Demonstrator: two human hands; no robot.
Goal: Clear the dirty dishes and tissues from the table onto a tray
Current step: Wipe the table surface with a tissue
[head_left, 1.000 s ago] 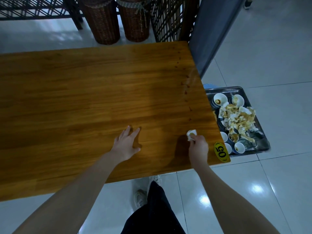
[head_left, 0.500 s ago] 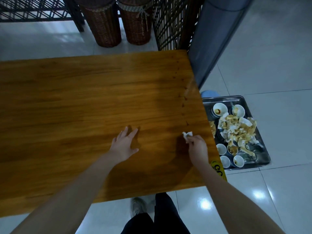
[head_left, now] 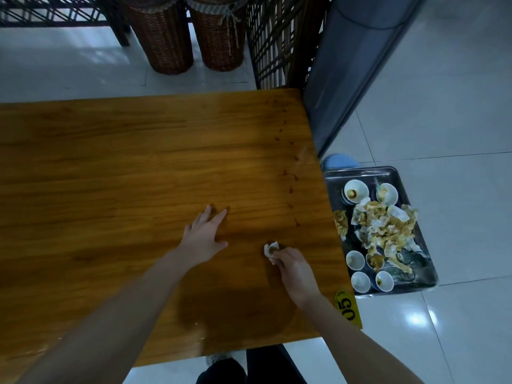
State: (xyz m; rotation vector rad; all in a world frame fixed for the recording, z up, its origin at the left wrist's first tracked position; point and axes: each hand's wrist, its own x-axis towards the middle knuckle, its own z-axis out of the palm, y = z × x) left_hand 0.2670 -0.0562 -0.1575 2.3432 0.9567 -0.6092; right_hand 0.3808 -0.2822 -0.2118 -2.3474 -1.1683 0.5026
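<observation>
The left hand (head_left: 203,236) is lying flat with fingers spread on the table (head_left: 110,176), and the right hand (head_left: 293,268) is pinching a crumpled tissue (head_left: 271,249) against the wood near the right edge. Carried loosely, that scrap could be dropping onto the glossy tiled floor (head_left: 443,106) instead of the tray (head_left: 368,169) down there, already crowded with bowls (head_left: 356,191) and soiled paper (head_left: 382,225); it may also be smearing the brown drips (head_left: 291,189). Wicker baskets (head_left: 163,37) are standing beyond.
</observation>
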